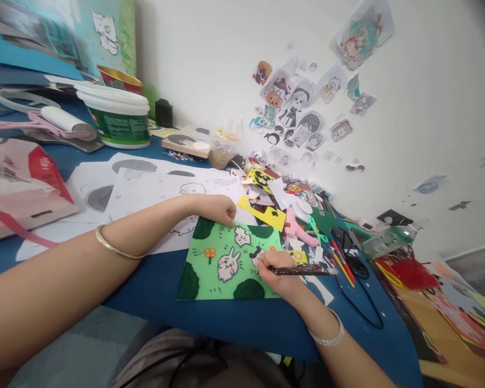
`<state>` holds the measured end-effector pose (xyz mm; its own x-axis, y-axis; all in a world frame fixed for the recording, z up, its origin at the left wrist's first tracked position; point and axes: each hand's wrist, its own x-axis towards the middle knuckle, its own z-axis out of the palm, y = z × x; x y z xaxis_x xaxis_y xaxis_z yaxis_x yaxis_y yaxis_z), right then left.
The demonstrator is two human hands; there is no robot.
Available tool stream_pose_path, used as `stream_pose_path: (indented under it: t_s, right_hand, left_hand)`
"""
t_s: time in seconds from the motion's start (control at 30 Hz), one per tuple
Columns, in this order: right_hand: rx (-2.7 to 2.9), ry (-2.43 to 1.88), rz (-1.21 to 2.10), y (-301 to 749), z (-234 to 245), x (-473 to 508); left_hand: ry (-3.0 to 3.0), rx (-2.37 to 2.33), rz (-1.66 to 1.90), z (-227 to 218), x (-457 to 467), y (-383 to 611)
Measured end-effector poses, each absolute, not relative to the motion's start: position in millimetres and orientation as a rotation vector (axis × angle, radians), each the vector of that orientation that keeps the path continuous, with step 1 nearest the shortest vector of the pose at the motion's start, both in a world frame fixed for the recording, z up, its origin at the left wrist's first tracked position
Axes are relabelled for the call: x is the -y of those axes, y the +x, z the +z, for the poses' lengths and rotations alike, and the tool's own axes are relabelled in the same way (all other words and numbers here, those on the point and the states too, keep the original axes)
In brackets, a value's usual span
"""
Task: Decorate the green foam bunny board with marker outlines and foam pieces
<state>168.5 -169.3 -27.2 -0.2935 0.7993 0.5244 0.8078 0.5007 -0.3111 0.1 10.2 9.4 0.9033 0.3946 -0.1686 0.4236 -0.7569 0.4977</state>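
Note:
A green picture card [206, 277] with white cartoon animals, an orange flower and dark green bushes lies near the front edge of the blue table. My left hand [217, 207] is closed in a loose fist at the card's top edge, a fingertip resting on it. Nothing shows inside its curled fingers. In a writing grip, my right hand [278, 272] holds a dark patterned pen [303, 270] over the card's right side. The pen's tip and part of the dark-haired figure there are hidden by my fingers.
White printed sheets [141, 191] lie behind my left arm. To the right are paper scraps, a pink glue gun [299, 229], green scissors [317, 230], several pens and a black cable [367, 318]. A white-lidded tub [117, 116] and a plastic bottle [392, 240] stand farther out.

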Motion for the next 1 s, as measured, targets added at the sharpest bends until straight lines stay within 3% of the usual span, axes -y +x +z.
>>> stream_pose_path:
  t_s: [0.73, 1.0]
  right_hand:
    - [2.196, -1.339, -0.083, 168.4, -28.4, 170.3]
    - [2.142, -1.352, 0.073, 168.6, -28.8, 171.0]
  left_hand:
    - [2.544, -0.586, -0.062, 10.8, -8.9, 1.1]
    - [2.543, -0.559, -0.063, 7.3, -12.5, 1.4]
